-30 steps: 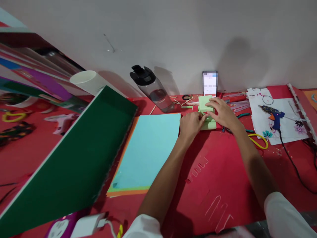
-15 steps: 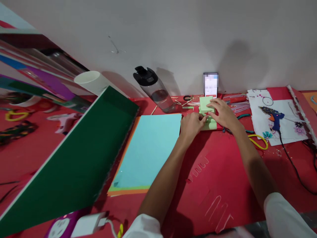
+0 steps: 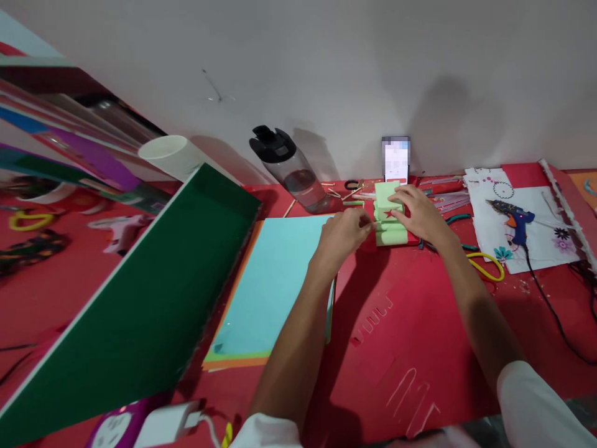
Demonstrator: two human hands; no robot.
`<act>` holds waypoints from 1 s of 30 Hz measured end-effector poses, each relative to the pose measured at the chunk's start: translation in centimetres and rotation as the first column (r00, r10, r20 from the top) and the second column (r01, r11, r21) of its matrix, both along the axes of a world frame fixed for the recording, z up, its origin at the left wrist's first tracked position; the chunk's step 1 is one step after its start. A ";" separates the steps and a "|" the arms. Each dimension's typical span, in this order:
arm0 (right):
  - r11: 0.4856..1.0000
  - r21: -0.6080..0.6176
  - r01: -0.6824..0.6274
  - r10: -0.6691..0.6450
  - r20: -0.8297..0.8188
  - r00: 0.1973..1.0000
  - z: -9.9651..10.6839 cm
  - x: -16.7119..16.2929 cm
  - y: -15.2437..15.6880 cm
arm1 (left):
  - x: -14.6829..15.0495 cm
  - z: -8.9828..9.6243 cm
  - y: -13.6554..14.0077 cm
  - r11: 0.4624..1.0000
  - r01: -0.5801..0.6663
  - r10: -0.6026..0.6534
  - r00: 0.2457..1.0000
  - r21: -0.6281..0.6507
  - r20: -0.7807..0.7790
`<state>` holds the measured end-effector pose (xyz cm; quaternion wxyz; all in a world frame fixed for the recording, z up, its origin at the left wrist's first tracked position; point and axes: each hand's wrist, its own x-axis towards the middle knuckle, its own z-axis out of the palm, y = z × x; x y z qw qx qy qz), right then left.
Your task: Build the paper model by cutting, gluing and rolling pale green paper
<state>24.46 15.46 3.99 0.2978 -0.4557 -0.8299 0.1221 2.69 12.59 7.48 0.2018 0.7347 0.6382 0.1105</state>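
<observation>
A small light green folded-paper piece (image 3: 388,196), with a rolled front edge and a red star (image 3: 388,213) on it, sits near the back of the red table. My right hand (image 3: 420,214) grips it from the right, fingers on its top and thumb lower down by the star. Just off its left side is my left hand (image 3: 345,230), with thumb and fingertips pinched together. Whatever lies in that pinch is too small to make out. Behind the piece a phone (image 3: 396,163) leans against the wall.
Left of my arms lie stacked coloured sheets (image 3: 275,267), beside a slanting green board (image 3: 153,298). A tilted water bottle (image 3: 293,171) stands behind them. A blue glue gun (image 3: 517,224) with a cord lies at right, near yellow-handled scissors (image 3: 487,264). A white charger (image 3: 168,426) sits at front left.
My left hand has drawn back leftward from the green paper piece, uncovering the red star and its front edge. My right hand stays in place on it.
</observation>
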 end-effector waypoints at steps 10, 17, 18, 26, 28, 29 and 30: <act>1.000 -0.006 -0.020 0.020 -0.045 0.999 -0.2 0.1 0.0 | -1.2 -0.1 0.5 0.993 0.100 -0.114 0.953 0.066 0.281; 1.000 -0.001 -0.028 0.027 -0.058 0.998 -0.5 0.1 0.2 | -1.4 0.0 0.6 0.967 0.233 -0.130 0.789 -0.098 0.600; 1.000 -0.001 -0.029 0.029 -0.061 0.998 -0.5 0.1 0.3 | -1.4 0.1 0.4 0.959 0.251 -0.117 0.774 -0.131 0.622; 0.999 0.003 -0.034 0.034 -0.072 0.997 -0.7 0.2 0.4 | -1.3 1.3 -0.5 0.825 0.482 -0.151 0.690 -0.294 0.708; 0.999 0.001 -0.037 0.037 -0.075 0.997 -0.7 0.2 0.4 | -1.4 1.5 -0.6 0.783 0.538 -0.187 0.682 -0.312 0.707; 0.999 0.000 -0.036 0.036 -0.077 0.996 -0.7 0.2 0.4 | -1.4 1.5 -0.6 0.763 0.562 -0.209 0.681 -0.318 0.702; 0.999 -0.003 -0.036 0.035 -0.079 0.996 -0.6 0.2 0.4 | -1.5 1.5 -0.6 0.746 0.584 -0.236 0.682 -0.321 0.692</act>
